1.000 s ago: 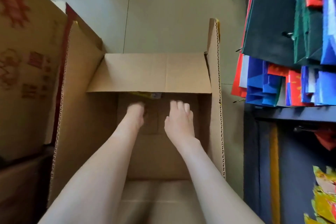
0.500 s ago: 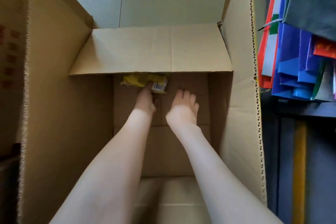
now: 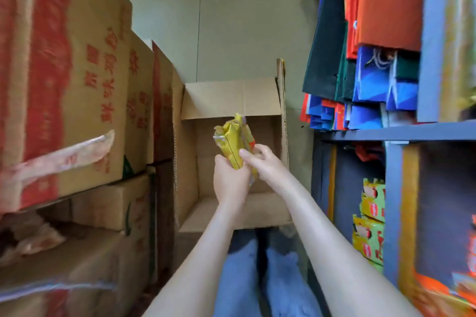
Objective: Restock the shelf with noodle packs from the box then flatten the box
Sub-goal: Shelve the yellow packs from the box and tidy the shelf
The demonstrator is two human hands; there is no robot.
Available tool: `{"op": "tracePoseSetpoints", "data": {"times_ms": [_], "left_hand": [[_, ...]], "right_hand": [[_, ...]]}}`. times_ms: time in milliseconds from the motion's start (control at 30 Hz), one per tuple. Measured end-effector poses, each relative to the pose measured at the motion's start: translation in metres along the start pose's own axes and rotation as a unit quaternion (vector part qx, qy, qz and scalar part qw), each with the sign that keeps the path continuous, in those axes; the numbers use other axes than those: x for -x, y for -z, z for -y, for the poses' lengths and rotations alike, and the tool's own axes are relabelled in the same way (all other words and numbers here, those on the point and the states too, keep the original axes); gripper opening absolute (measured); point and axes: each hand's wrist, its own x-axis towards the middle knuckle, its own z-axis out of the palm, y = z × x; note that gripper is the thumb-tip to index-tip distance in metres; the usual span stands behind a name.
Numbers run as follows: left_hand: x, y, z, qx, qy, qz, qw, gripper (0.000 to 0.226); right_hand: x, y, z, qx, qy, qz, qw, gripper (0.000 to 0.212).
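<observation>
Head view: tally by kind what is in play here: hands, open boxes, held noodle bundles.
Hands: 2, left hand and right hand
Open box: 1
Yellow noodle bundle, gripped by both hands: 1 (number of packs in it unclear)
Total: 4

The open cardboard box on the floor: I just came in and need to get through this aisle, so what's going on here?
A person is holding a small bundle of noodle packs in both hands just above the box. The left hand grips its lower end and the right hand pinches its side. The box stands with its flaps up, not flattened, and what shows of its inside is bare. The shelf on the right already holds yellow-green packs low down.
</observation>
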Motion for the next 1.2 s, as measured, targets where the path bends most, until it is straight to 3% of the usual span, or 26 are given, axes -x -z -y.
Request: {"op": "tracePoseSetpoints", "data": {"times_ms": [67,200,300,367,467,533,633,700,833,900,967,1033,1100,1200], "left_hand": [[0.045,0.015,-0.023,-0.080,-0.094,-0.004,0.992,0.025],[0.111,0.035,-0.058,-0.222,-0.287,0.007,0.932,0.032],[0.144,0.047,-0.076,-0.253,-0.414,0.020,0.874,0.040],[0.161,0.057,-0.083,-0.232,-0.466,0.065,0.851,0.050],[0.184,0.075,-0.097,-0.153,-0.418,0.159,0.881,0.056],[0.193,0.078,-0.109,-0.152,-0.358,0.151,0.909,0.057],[0.203,0.077,-0.130,-0.065,-0.104,0.231,0.965,0.086],[0.208,0.075,-0.136,0.022,-0.013,0.305,0.952,0.094],[0.223,0.075,-0.142,0.003,-0.108,0.389,0.915,0.067],[0.230,0.071,-0.144,-0.013,-0.123,0.424,0.897,0.065],[0.237,0.065,-0.145,-0.025,-0.122,0.439,0.890,0.064],[0.246,0.058,-0.149,-0.026,-0.112,0.450,0.886,0.064],[0.257,0.051,-0.154,-0.022,-0.089,0.471,0.877,0.066],[0.268,0.038,-0.162,-0.088,-0.084,0.478,0.870,0.065]], "right_hand": [[0.044,0.010,0.025,-0.032,0.009,-0.004,0.999,0.066],[0.119,0.027,0.063,-0.157,0.036,-0.078,0.984,0.043],[0.164,0.041,0.076,-0.224,0.068,-0.169,0.958,0.015],[0.192,0.054,0.080,-0.247,0.073,-0.195,0.946,0.015],[0.231,0.072,0.081,-0.296,0.088,-0.215,0.926,0.009],[0.255,0.078,0.081,-0.348,0.093,-0.219,0.907,0.008],[0.286,0.081,0.079,-0.415,0.109,-0.215,0.877,0.020],[0.303,0.082,0.076,-0.438,0.113,-0.215,0.866,0.030],[0.337,0.092,0.069,-0.419,0.159,-0.202,0.871,0.039],[0.352,0.098,0.068,-0.399,0.167,-0.207,0.878,0.043],[0.361,0.102,0.063,-0.373,0.164,-0.232,0.883,0.052],[0.370,0.106,0.060,-0.356,0.161,-0.262,0.883,0.043],[0.379,0.111,0.054,-0.358,0.156,-0.294,0.873,0.033],[0.390,0.120,0.050,-0.350,0.137,-0.367,0.851,0.039]]}}
